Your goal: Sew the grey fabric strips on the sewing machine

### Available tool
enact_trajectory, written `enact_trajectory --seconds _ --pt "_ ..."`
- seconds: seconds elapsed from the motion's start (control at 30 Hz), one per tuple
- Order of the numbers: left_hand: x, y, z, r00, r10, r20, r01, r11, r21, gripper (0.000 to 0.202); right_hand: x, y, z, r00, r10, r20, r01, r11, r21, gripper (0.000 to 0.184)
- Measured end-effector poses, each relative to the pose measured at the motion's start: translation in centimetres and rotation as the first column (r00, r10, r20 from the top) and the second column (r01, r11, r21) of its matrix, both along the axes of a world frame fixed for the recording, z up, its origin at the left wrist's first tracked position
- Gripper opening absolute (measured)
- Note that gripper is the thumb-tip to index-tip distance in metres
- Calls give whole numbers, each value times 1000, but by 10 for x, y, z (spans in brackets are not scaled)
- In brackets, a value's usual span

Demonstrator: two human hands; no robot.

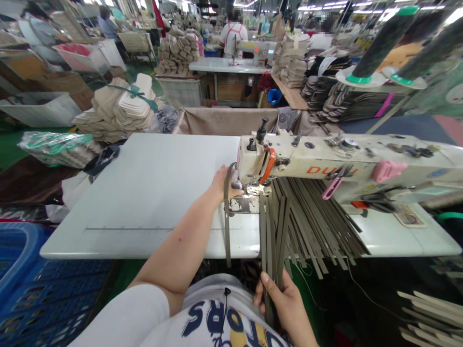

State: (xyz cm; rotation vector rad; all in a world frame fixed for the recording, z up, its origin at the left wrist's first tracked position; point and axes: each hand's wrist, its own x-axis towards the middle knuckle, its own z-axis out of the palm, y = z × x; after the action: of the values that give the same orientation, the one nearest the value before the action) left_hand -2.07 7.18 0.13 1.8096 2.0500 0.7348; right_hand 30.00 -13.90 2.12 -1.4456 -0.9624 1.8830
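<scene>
My left hand (224, 185) reaches across the white table (144, 193) to the needle end of a cream sewing machine (325, 168). Its fingers are closed on a grey-green strap (226, 221) that loops over the hand and hangs off the table's front edge. My right hand (280, 299) is low, near my lap. It grips the lower ends of a bundle of grey-green straps (273, 231) that run up to the machine's presser foot. Several more straps (318, 221) lie fanned out under the machine arm.
Blue plastic crates (32, 289) stand at lower left. Bundles of beige cut pieces (123, 106) are stacked behind the table. Thread cones (383, 43) stand at upper right. Other people work at sewing tables in the background.
</scene>
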Motion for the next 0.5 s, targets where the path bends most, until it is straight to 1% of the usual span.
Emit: enact_trajectory --seconds 0.07,0.13,0.23,0.33,0.5 --pt "0 0 1 1000 1 11 -1 1000 -5 93 -2 -2 3 999 -48 15 47 999 7 70" --pt "-1 0 2 999 -24 33 24 1000 -2 92 -4 -4 6 997 -80 23 79 997 13 71" --pt "-2 -2 1 998 -28 51 27 1000 17 89 -6 -5 8 997 -79 25 78 996 30 72" --pt "1 -1 -4 998 -15 63 11 998 57 75 -5 -6 9 997 -81 10 81 996 40 71" --pt "7 8 -11 994 24 104 -34 995 92 54 -5 -9 10 995 -97 -36 97 995 -13 69"
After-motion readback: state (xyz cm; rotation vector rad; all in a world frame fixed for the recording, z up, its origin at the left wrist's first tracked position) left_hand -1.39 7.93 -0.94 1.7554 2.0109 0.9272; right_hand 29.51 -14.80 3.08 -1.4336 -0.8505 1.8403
